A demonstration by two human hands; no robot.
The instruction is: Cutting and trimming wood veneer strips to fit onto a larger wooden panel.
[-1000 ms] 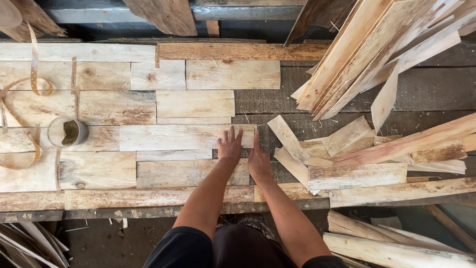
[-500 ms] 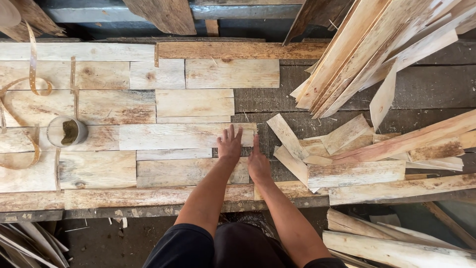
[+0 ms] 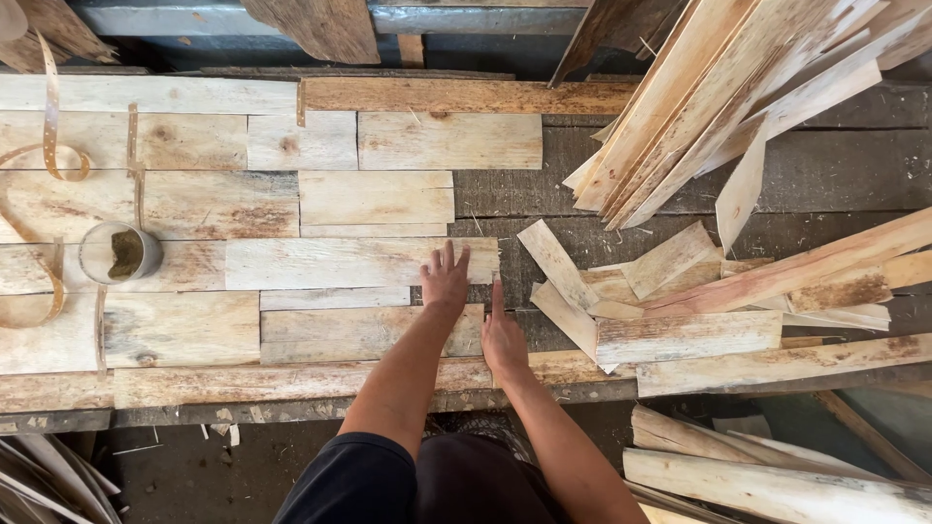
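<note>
The left hand (image 3: 447,283) lay flat, fingers spread, gripping nothing, on the right end of a long pale board (image 3: 359,262). That board sat in the middle rows of a patchwork of boards covering the left half of the bench (image 3: 680,175). The right hand (image 3: 503,335) rested just beside the left, palm down, forefinger extended forward along the end of a lower board (image 3: 369,333); it held nothing either. The two hands were close but apart.

Right of the hands, a loose heap of offcuts (image 3: 660,291) lay on the dark bench surface, the nearest piece just beside the right hand. A bundle of long slats (image 3: 699,107) leaned in from the upper right. At the far left stood a small tin (image 3: 121,252) with dark contents, resting on the boards, with curled metal strapping (image 3: 49,155) around it. More slats (image 3: 757,475) lay below the bench edge at lower right.
</note>
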